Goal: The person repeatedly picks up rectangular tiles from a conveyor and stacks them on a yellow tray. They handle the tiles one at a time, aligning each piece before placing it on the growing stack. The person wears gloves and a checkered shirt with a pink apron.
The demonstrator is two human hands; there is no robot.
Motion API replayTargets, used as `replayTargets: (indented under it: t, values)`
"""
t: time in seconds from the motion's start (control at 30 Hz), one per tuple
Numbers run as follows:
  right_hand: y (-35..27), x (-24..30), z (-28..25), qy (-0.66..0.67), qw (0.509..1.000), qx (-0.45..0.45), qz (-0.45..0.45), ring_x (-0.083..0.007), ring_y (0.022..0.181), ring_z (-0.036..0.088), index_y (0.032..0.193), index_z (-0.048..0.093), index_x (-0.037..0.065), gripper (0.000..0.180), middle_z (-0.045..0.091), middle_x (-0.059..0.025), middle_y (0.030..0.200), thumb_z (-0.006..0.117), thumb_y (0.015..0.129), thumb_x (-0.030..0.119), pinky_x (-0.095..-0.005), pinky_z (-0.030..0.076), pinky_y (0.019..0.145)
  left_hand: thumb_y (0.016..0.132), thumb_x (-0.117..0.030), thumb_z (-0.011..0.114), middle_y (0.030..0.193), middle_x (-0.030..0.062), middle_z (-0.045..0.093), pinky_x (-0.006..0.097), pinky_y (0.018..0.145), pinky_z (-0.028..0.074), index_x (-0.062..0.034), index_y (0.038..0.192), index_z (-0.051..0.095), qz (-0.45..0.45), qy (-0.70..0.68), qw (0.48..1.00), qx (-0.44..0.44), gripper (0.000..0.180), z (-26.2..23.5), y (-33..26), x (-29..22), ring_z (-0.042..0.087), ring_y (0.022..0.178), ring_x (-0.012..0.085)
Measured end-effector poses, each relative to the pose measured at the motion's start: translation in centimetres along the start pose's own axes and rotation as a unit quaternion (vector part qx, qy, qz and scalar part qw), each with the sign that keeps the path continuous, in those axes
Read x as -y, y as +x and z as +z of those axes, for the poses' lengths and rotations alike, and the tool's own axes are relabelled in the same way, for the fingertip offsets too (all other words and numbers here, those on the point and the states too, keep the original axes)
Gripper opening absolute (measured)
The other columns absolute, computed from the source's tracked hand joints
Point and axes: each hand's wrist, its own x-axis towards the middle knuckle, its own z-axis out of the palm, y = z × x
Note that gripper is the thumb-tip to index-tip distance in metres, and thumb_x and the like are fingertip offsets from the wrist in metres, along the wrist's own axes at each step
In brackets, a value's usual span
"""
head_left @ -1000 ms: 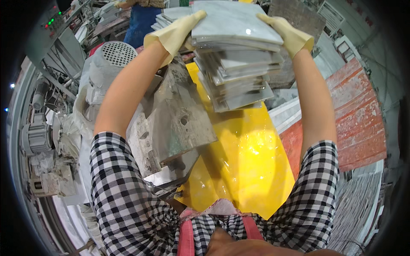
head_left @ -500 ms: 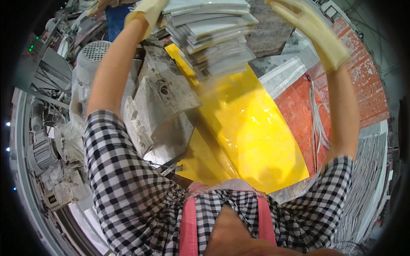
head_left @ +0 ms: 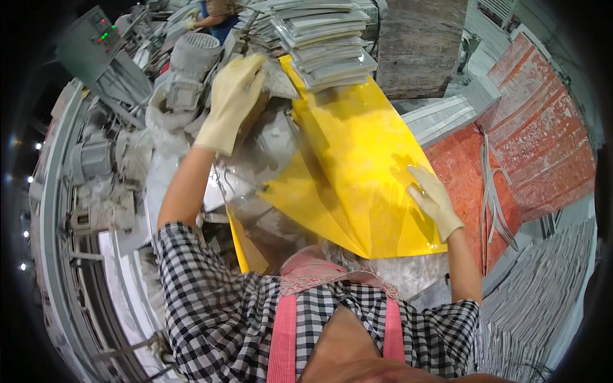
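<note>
Yellow sheeting (head_left: 364,147) spreads just ahead of your chest, and your gloved right hand (head_left: 433,196) is over its right side, fingers loosely spread and holding nothing. Farther out, your left hand (head_left: 231,102), gloved too, is beside a grey machine housing (head_left: 184,96); I cannot tell whether its fingers grip anything. Beyond both hands, a stack of pale tiles (head_left: 325,48) stands uneven-edged at the sheeting's far end, apart from your gloves, so that pile looks set down. More tiles (head_left: 258,30) lie just left of it, nearer the co-worker (head_left: 220,16); how many are left to handle, I cannot tell
</note>
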Motion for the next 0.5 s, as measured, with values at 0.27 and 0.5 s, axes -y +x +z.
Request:
replayTargets:
  t: [0.27, 0.5]
  values:
    - [-2.7, -2.2, 7.4, -0.026, 0.996, -0.035, -0.078, -0.0396, 0.141, 0.044, 0.147, 0.051, 0.006, 0.056, 0.055, -0.0204, 0.147, 0.06, 0.097, 0.031, -0.0485, 0.032, 0.119, 0.095, -0.031, 0.065, 0.132, 0.0227, 0.063, 0.048, 0.105, 0.046, -0.0078, 0.131, 0.065, -0.446, 0.289, 0.827, 0.185, 0.043, -12.3, -33.4, -6.5, 0.053, 0.131, 0.0428]
    - [-2.3, -3.0, 10.8, -0.02, 0.993, -0.089, -0.069, -0.0428, 0.137, 0.048, 0.147, 0.05, 0.003, 0.058, 0.056, -0.0253, 0.142, 0.061, 0.097, 0.029, -0.0491, 0.036, 0.114, 0.104, -0.052, 0.044, 0.156, 0.0164, 0.047, 0.055, 0.119, 0.03, -0.0124, 0.154, 0.045, -0.597, 0.361, 0.674, 0.245, 0.064, -16.3, -49.7, -16.4, 0.04, 0.147, 0.0349]
